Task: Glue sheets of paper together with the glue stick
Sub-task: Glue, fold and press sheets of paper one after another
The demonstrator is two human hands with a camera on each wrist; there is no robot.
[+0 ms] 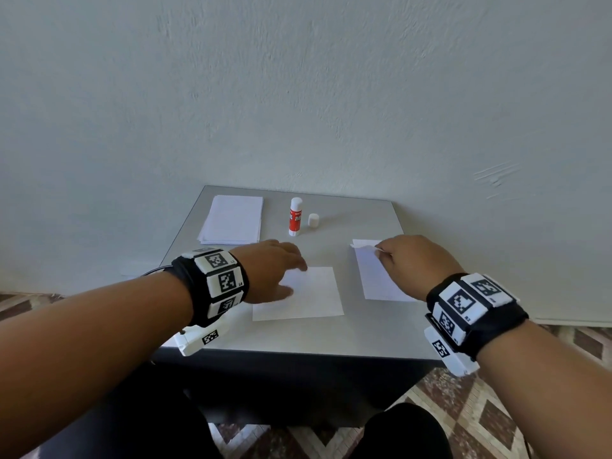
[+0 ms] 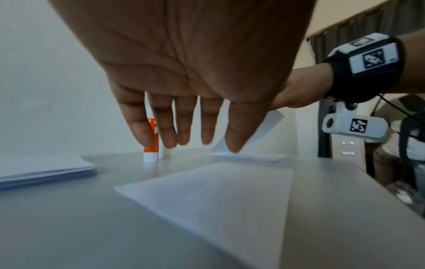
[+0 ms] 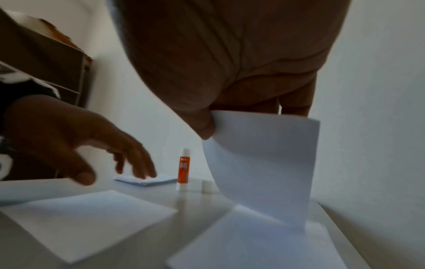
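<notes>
The glue stick (image 1: pixel 295 216) stands upright on its base at the far middle of the desk (image 1: pixel 364 332), long axis vertical, its white tip up and uncapped. Its cap (image 1: pixel 313 220) stands just beside it on the right, apart from it. A stack (image 1: pixel 231 219) of paper lies flat at the far left, long side running away from the person.

The left hand (image 1: pixel 270 271) hovers palm down with fingers (image 2: pixel 165 125) straight and slightly spread, holding nothing, over the left edge of a sheet (image 1: pixel 303 296) that lies flat near the middle of the desk. The wrist view shows a gap between fingertips and desk; whether the thumb touches the sheet I cannot tell. The glue stick is beyond this hand, well apart from it.

The right hand (image 1: pixel 414 263) pinches the far edge of a lifted sheet (image 3: pixel 264 163) between thumb and fingers, so that the paper curls up from the desk, its near end down on another sheet (image 3: pixel 253 242) that lies flat under it on the right side. The glue stick and cap are to the left of and beyond this hand, not touching it.

The desk is small, grey and smooth, pushed against a pale, rough-plastered wall (image 1: pixel 298 94). The floor (image 1: pixel 496 409) has brown and cream patterned tiles. Both wrists carry black bands (image 1: pixel 212 283) with square printed markers.
</notes>
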